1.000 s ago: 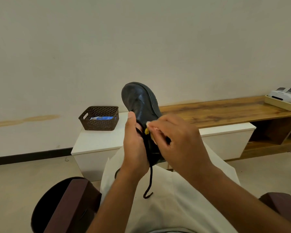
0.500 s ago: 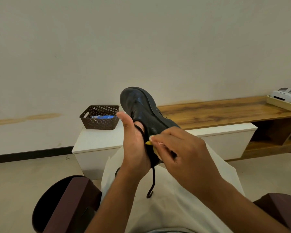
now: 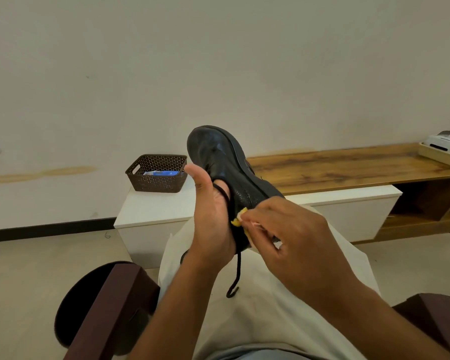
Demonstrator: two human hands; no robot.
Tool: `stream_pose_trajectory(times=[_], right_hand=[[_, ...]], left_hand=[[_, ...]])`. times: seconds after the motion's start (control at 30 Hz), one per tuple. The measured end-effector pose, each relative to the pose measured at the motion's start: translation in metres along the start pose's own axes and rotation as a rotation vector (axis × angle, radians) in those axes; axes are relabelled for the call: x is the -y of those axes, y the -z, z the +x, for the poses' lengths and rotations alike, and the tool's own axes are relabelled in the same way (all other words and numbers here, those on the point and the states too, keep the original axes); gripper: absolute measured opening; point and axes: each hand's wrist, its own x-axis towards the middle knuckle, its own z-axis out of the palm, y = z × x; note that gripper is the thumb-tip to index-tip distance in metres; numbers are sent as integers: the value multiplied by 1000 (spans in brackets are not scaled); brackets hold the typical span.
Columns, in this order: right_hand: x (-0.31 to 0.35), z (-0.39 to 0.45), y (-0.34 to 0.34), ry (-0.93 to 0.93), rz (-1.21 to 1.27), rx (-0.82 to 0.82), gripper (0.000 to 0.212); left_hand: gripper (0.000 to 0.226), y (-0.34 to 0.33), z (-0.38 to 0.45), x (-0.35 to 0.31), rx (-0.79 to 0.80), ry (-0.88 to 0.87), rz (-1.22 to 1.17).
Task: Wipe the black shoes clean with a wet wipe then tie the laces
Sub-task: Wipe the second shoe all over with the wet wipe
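A black shoe point(image 3: 220, 157) is held up over my lap, toe pointing up and away. My left hand point(image 3: 211, 219) grips it from the left near the opening, thumb raised, with a lace loop across the palm. One black lace point(image 3: 235, 278) hangs down below the shoe. My right hand point(image 3: 294, 240) pinches a small yellowish wet wipe point(image 3: 240, 218) against the shoe's side by the opening. The shoe's heel is hidden behind both hands.
A brown perforated basket point(image 3: 156, 178) holding a blue-and-white pack sits on a low white cabinet point(image 3: 156, 211). A wooden bench point(image 3: 348, 167) runs to the right, with a white device in a tray point(image 3: 444, 146). Dark wooden chair arms point(image 3: 107, 307) flank my lap.
The shoe has tilted down and to the right a little. My right hand with the wipe has slid lower along the shoe's side, and my left thumb has lifted off.
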Motion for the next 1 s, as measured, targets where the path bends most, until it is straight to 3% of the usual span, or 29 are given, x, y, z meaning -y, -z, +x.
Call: stream_pose_trajectory(times=[0.3,0.37,0.67,1.0], right_hand=[[-1,42,-9,-66,-44,-89,7],[-2,44,-9,-81,-55,-103,7],[0,1,0,-30,-71,-44,12],[-23,14,16,-191,-143,-97,5]], left_hand=[[92,2,-1,1,-10,-64,35],[99,2,-1,1,-7,-41,29],[101,-3,0,-3,-20,-5,10],[94,-5,-1,1,57,-77,39]])
